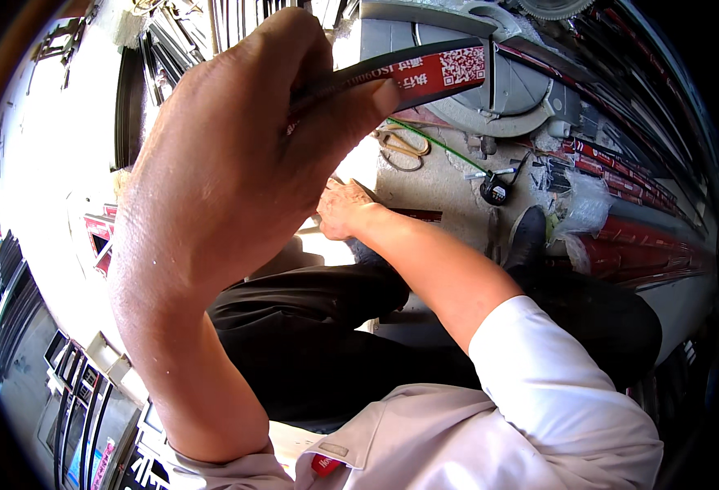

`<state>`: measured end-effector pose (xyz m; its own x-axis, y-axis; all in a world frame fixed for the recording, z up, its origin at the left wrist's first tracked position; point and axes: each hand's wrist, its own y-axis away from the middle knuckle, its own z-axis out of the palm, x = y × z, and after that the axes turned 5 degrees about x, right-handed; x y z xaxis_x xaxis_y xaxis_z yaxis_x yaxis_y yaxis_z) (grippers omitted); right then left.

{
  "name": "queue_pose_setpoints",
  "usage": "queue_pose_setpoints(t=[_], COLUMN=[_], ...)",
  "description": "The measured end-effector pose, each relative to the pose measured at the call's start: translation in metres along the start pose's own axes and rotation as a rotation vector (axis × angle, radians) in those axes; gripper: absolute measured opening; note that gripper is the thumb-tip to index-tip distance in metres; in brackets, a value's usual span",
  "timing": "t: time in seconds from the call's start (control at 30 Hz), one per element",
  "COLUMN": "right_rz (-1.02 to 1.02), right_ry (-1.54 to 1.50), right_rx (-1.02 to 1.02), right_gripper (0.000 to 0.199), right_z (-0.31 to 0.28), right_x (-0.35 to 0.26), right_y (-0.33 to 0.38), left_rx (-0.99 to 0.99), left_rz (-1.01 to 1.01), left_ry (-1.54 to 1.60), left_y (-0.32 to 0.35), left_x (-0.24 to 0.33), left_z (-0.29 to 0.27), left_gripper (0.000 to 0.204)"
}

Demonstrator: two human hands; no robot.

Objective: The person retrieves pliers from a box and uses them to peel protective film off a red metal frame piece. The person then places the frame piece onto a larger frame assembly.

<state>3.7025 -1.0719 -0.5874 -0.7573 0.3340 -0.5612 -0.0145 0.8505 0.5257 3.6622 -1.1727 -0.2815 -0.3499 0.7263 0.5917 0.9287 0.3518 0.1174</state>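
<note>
I see the left hand [212, 155] gripping the red-labelled strip [434, 73], long axis running rightward; whether the right hand [345, 209], below it, holds anything, I cannot tell.

The near end of the red-and-black strip [437, 73] disappears into the left hand [204, 163], whose curled fingertips are hidden; at mid-frame the right hand [345, 209] shows no clear fingertips, so what it touches cannot be told; the upper edge cuts off a toothed disc [555, 7]; the lower edge crops the shirt [457, 441]; glare swallows detail at left of the frame.
</note>
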Motion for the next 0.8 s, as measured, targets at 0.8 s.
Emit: queue_pose_setpoints(t=[0.8], right_rz=[-0.164], right_ry=[-1.732], right_rx=[1.434], right_gripper=[0.02], right_z=[-0.153], right_x=[0.027], right_y=[0.301], left_rx=[-0.08], left_rz=[-0.018], left_ry=[0.421], left_y=[-0.003], left_x=[0.047], left_z=[0.008], left_gripper=[0.052])
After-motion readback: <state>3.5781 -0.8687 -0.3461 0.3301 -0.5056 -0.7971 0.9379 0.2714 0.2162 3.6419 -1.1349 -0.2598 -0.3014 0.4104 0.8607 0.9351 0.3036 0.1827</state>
